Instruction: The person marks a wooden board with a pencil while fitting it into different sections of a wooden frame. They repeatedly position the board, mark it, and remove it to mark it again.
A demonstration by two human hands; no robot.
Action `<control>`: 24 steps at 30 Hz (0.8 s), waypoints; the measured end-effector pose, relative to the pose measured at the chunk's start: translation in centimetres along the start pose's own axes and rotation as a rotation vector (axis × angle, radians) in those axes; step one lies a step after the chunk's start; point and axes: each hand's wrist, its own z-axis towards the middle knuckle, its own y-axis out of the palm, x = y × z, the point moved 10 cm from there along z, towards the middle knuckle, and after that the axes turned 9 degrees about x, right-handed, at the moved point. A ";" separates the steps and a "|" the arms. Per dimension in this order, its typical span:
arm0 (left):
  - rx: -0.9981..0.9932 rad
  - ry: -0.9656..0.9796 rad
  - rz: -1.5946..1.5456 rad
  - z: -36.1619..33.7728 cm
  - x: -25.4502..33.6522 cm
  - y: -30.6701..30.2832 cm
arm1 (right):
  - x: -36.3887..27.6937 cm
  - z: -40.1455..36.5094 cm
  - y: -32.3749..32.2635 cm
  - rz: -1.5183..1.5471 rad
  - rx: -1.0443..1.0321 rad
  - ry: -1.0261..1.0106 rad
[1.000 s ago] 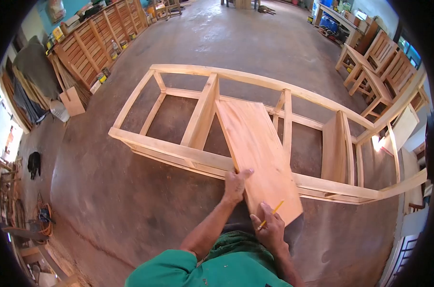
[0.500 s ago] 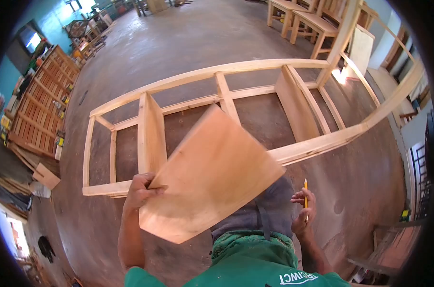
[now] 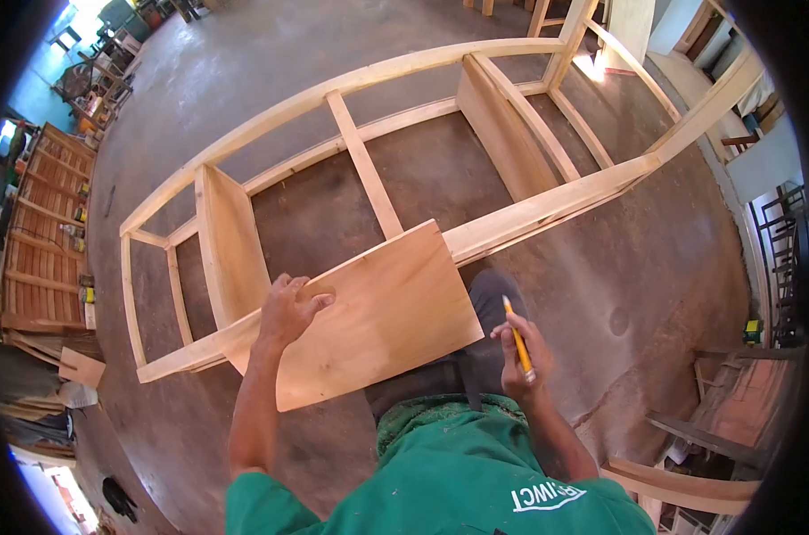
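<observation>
A flat, pale brown wooden panel (image 3: 377,321) leans along the near rail of a wooden frame (image 3: 547,211), its face tilted up toward me. My left hand (image 3: 288,310) grips the panel's upper edge near its left end, thumb on the face and fingers over the edge. To the right of the panel, my right hand (image 3: 525,357) is closed around a yellow pencil (image 3: 517,341) whose tip points up and away. The pencil touches neither panel nor frame. Part of my dark trouser leg (image 3: 496,294) shows between panel and pencil.
Inside the frame stand two upright boards, one left (image 3: 230,241) and one right (image 3: 507,134), with a crosspiece (image 3: 364,165) between. Slatted woodwork (image 3: 48,232) stands along the left wall. Wooden pieces (image 3: 725,419) lie at lower right, on the concrete floor.
The panel has come down and turned, from being held up at an angle to lying along the near rail. My right hand has moved left and up with the pencil. The view has shifted.
</observation>
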 end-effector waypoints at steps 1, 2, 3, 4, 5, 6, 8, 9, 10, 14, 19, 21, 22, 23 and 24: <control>0.060 0.008 -0.013 0.1 0.6 -0.4 | 0.2 0.8 0.3 0.107 0.003 0.042; 0.063 -0.003 -0.014 0.2 0.7 0.1 | 0.6 1.8 0.7 0.219 0.005 0.081; 0.122 0.052 0.028 0.3 1.1 0.2 | 0.8 2.7 1.1 0.209 -0.015 0.058; 0.181 0.107 0.070 0.4 1.5 0.4 | 1.5 3.4 1.9 0.213 -0.025 0.055; 0.184 0.097 0.070 0.6 1.3 1.2 | 2.8 4.0 2.3 0.351 0.022 0.111; 0.247 0.093 0.106 0.8 1.2 1.6 | 3.8 4.7 2.5 0.486 0.070 0.171; 0.301 0.080 0.136 0.8 1.2 2.5 | 4.2 6.3 3.4 0.512 0.083 0.254; 0.333 0.078 0.167 1.0 1.3 2.8 | 4.8 7.0 3.9 0.547 0.110 0.325; 0.365 0.075 0.199 1.2 1.5 2.8 | 5.5 7.6 4.3 0.581 0.138 0.397; 0.358 -0.043 0.266 1.9 1.2 3.3 | 8.8 8.8 7.9 0.619 0.073 0.491; 0.502 0.009 0.304 1.5 1.9 2.5 | 10.2 9.8 9.9 0.573 -0.076 0.543; 0.507 0.007 0.309 1.5 2.0 2.4 | 11.8 10.9 11.2 0.533 -0.166 0.601; 0.514 0.011 0.314 1.4 2.2 2.3 | 13.0 11.0 12.2 0.495 -0.250 0.655; 0.509 0.004 0.309 1.4 2.1 2.4 | 14.1 11.2 12.8 0.533 -0.270 0.701; 0.520 0.007 0.304 1.3 2.1 2.4 | 14.4 11.7 13.2 0.525 -0.275 0.704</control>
